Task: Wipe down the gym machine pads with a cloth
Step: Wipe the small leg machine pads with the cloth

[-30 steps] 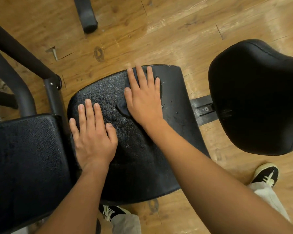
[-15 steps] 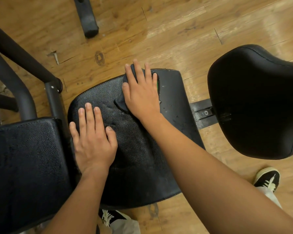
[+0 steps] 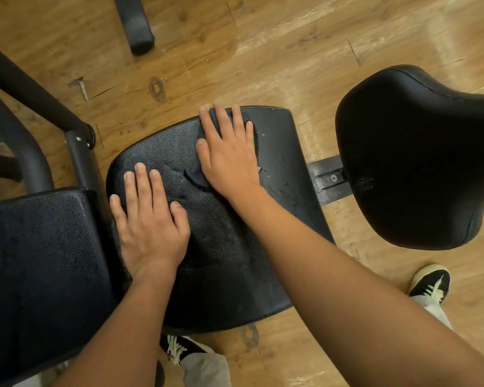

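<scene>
Right hand point(image 3: 229, 160) presses cloth point(image 3: 195, 174) — left hand point(image 3: 151, 227) on pad point(image 3: 229, 263).

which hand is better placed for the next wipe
Right, likely. The right hand lies flat on the cloth near the far edge of the pad; the left hand rests bare on the pad.

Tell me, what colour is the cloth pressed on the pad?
The cloth is black, with a sliver of green beside the right hand; head view.
</scene>
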The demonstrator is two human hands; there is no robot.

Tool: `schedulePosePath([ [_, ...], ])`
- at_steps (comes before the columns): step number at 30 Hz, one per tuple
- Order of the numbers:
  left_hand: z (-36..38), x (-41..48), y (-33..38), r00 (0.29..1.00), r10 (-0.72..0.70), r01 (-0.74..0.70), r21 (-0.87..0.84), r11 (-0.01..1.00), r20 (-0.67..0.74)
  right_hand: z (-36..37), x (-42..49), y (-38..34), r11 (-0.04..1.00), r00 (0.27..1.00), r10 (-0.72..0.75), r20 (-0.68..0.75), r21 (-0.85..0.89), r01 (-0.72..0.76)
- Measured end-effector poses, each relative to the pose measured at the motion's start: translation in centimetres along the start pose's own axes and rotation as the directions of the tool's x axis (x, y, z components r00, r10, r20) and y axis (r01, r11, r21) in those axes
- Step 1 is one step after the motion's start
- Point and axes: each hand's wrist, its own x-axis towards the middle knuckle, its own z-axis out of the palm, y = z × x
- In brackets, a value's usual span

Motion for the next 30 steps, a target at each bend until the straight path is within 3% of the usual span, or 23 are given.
schedulePosePath([
  [8,0.0,0.0,0.0,1.0,-0.002,0.002,-0.015,1.0,0.0,0.1,-7.3,1.2,0.999,0.999,-0.038,0.03,-0.011,0.038],
  [30,0.0,0.0,0.1,0.999,0.001,-0.001,-0.021,1.0,-0.036,-0.9,-7.3,2.7,0.994,0.988,-0.106,0.115,0.007,0.106],
])
